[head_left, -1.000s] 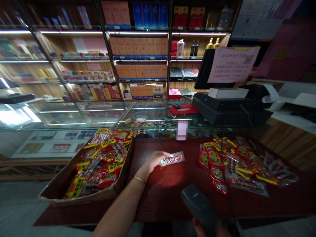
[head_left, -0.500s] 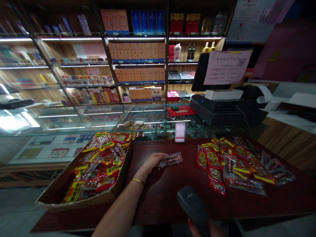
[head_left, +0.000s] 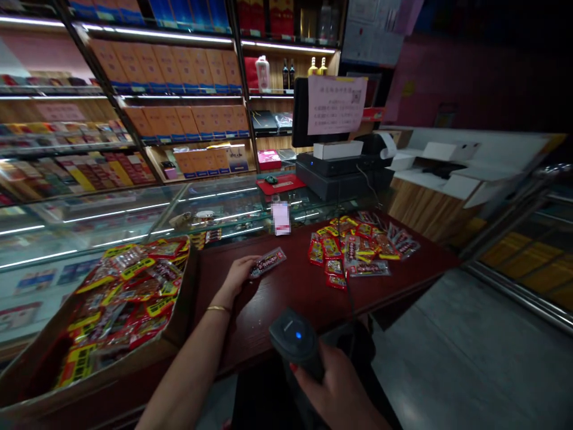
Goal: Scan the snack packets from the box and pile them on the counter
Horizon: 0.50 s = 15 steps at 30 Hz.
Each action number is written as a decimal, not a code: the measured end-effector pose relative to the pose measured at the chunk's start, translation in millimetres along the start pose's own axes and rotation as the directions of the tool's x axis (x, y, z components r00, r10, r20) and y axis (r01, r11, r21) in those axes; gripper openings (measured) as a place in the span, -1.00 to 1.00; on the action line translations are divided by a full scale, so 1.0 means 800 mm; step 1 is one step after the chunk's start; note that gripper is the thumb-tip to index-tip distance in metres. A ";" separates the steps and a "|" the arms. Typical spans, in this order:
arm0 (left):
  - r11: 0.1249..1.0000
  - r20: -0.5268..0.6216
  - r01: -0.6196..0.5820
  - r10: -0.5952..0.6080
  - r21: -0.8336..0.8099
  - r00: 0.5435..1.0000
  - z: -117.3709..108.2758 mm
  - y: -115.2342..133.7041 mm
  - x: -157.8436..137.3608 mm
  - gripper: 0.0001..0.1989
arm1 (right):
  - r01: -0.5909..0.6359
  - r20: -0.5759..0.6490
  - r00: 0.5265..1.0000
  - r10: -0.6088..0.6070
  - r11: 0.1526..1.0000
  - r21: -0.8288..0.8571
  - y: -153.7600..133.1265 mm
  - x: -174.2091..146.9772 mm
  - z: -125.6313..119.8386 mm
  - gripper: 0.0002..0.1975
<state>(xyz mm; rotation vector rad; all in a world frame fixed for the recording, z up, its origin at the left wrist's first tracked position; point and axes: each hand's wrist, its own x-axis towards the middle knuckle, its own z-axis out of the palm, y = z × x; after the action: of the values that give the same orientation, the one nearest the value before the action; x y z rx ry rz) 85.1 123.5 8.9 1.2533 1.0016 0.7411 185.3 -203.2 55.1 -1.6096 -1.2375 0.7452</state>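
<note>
My left hand [head_left: 240,276] grips one end of a flat, clear-wrapped snack packet [head_left: 268,263] with dark contents, just above the dark red table [head_left: 250,334]. In my right hand [head_left: 333,382] is a dark grey barcode scanner [head_left: 293,340], its fingers wrapped round the handle; a blue light glows on its top. The scanner's head points toward the packet, with a space between them. To the left of my left arm stands a cardboard box [head_left: 185,298] full of red and yellow snack packets [head_left: 134,292].
Loose snack packets [head_left: 367,245] lie spread on the table's right side. A scanner cable [head_left: 347,286] runs across there. Behind are a glass display counter [head_left: 179,209], a monitor with a paper notice [head_left: 335,107], a red mat [head_left: 282,183] and lit shelves of boxes [head_left: 179,65].
The view has swung to the right, showing more floor. My right hand has come up into view with the scanner, whose blue light now shows. My left hand still holds the packet.
</note>
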 end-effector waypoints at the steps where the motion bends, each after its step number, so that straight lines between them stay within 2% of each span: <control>1: 1.000 -0.010 -0.007 0.007 -0.009 1.000 0.000 0.000 -0.001 -0.73 | 0.009 0.006 1.000 -0.009 1.000 0.001 -0.003 -0.003 0.000 -0.79; 6: 0.996 -0.049 -0.045 0.041 -0.075 0.998 -0.003 0.000 -0.003 -0.74 | 0.022 0.023 1.000 -0.022 1.000 0.000 -0.021 -0.015 0.005 -0.82; 10: 0.990 -0.068 -0.079 0.071 -0.121 0.995 -0.005 0.001 -0.008 -0.76 | 0.047 0.072 0.996 -0.048 0.999 0.008 -0.024 -0.023 0.007 -0.75; 13: 0.985 -0.066 -0.100 0.091 -0.143 0.994 -0.004 -0.001 -0.016 -0.70 | -0.032 0.026 0.999 0.033 0.999 -0.026 -0.010 -0.026 0.007 -0.70; 15: 0.981 -0.064 -0.112 0.103 -0.158 0.993 -0.001 -0.005 -0.024 -0.63 | -0.121 -0.073 0.990 0.119 0.992 -0.021 0.007 -0.025 0.004 -0.65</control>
<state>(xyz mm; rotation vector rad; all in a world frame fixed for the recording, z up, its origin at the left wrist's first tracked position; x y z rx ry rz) 76.0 106.2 9.1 1.1582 0.9047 0.9272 178.4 -221.6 47.3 -1.7285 -1.1103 0.7428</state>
